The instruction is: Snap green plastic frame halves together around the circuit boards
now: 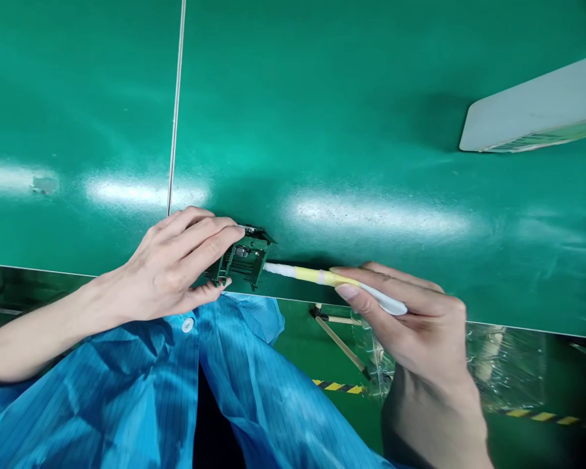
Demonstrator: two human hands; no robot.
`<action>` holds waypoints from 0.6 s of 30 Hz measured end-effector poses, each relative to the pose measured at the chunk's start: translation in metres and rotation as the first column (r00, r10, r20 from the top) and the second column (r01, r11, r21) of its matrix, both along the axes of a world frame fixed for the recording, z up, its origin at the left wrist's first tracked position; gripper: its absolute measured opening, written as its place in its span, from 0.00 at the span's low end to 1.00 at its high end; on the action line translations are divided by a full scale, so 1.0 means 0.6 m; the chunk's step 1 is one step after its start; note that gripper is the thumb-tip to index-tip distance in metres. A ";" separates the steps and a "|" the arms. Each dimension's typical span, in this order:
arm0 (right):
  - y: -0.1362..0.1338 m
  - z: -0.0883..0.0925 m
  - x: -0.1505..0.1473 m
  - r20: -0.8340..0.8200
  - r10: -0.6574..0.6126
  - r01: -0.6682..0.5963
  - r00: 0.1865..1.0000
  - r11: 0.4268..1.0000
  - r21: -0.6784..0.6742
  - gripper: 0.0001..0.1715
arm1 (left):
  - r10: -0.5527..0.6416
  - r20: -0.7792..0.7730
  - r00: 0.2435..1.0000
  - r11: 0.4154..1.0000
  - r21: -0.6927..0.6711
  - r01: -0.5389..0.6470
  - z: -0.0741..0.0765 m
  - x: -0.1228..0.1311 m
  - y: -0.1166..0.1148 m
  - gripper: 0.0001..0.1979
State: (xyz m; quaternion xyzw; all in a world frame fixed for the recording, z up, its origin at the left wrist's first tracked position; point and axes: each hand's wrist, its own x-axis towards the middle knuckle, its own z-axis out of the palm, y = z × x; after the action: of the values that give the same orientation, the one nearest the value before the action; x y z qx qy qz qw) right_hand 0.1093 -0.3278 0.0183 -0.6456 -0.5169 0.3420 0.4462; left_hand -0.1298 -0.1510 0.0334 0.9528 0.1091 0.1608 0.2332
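Note:
My left hand (185, 264) grips a small dark frame-like part (247, 257) between thumb and fingers, at the near edge of the green table. Crossbars and a small metallic piece show inside the part. Pinched in my right hand (415, 312) is a slim brush-like tool (317, 276) with a white tip, a yellow section and a pale handle end. Its tip points left and meets the right side of the part, or lies very close; I cannot tell whether they touch. Some of the part is hidden behind my left fingers.
The green tabletop (322, 117) has a metal seam strip (176, 98) running away from me. A white box-like object (532, 107) stands at the right. Below the table edge are clear plastic wrap (508, 365), pale tubes and yellow-black floor tape (339, 387).

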 end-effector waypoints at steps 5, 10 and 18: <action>0.012 -0.016 -0.029 -0.045 -0.045 0.045 0.998 0.999 0.004 0.08 | -0.010 0.004 1.000 1.000 -0.007 0.010 -0.002 0.000 -0.001 0.20; 0.006 -0.032 0.000 -0.176 -0.224 0.231 0.958 0.973 0.018 0.07 | 0.016 0.012 1.000 0.999 -0.032 -0.015 -0.009 -0.005 -0.002 0.26; -0.051 -0.039 -0.026 0.368 -0.628 0.607 0.685 0.772 0.187 0.19 | 0.137 -0.075 0.988 0.951 -0.269 -0.152 0.014 -0.069 0.014 0.55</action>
State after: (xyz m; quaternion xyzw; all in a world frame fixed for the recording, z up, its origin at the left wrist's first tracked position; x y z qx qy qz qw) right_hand 0.0939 -0.3583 -0.0053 -0.8270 -0.3592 0.0153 0.4322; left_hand -0.1713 -0.1424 0.0417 0.9049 0.2062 0.1345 0.3472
